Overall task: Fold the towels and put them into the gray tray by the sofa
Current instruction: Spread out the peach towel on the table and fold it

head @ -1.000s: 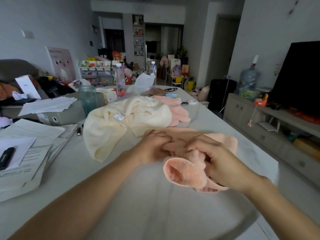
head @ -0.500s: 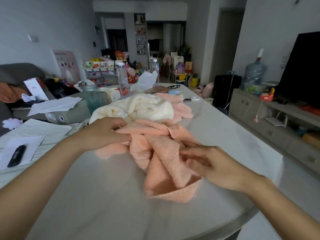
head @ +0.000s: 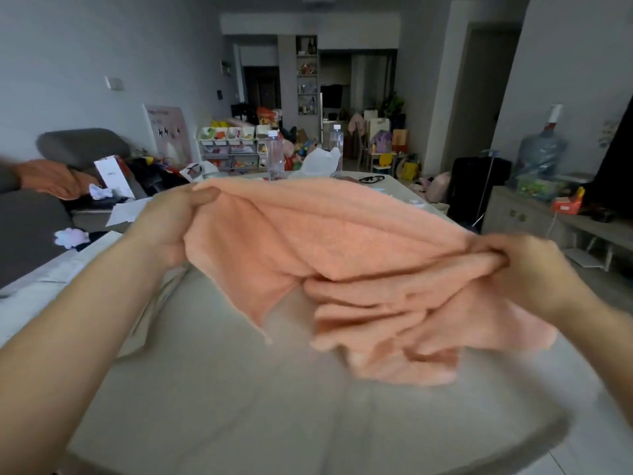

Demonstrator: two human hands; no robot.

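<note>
A cluttered living room lies behind a pale table point(head: 212, 399). Above the table the left hand point(head: 171, 222) and right hand point(head: 524, 265) each pinch an edge of the peach towel point(head: 335, 248), holding it spread in the air. Toy-filled bins point(head: 233, 133) stand on a far shelf.

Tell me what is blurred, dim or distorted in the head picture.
Head view: the right hand and the lower folds of the peach towel are smeared by motion; the left hand is sharper. The room is dim, the far doorway dark. The wide lens bends the table edge and the walls. No glare shows.
</note>
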